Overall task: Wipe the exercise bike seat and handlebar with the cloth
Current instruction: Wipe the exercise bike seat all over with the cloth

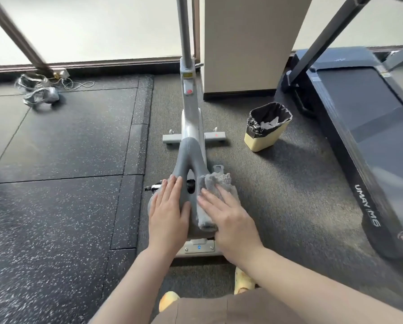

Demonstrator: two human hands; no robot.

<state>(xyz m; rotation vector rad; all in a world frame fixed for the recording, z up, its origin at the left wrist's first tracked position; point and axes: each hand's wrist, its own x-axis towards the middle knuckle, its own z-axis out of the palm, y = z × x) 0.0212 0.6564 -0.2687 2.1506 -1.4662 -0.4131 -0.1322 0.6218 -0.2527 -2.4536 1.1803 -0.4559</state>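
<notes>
Right of the bike frame, on the carpet, stands a yellow bin with a black liner, and further right lies a treadmill. Nothing blocks the grey seat, whose long axis runs near to far, narrow nose pointing far. Left hand lies flat, fingers spread, on the seat's left half. Right hand presses flat on the grey cloth, which covers the seat's right half.

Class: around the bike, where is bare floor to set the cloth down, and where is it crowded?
Free: the rubber mats left of the bike; the carpet between seat, bin and treadmill. Crowded: the seat, under both hands and the cloth.
</notes>
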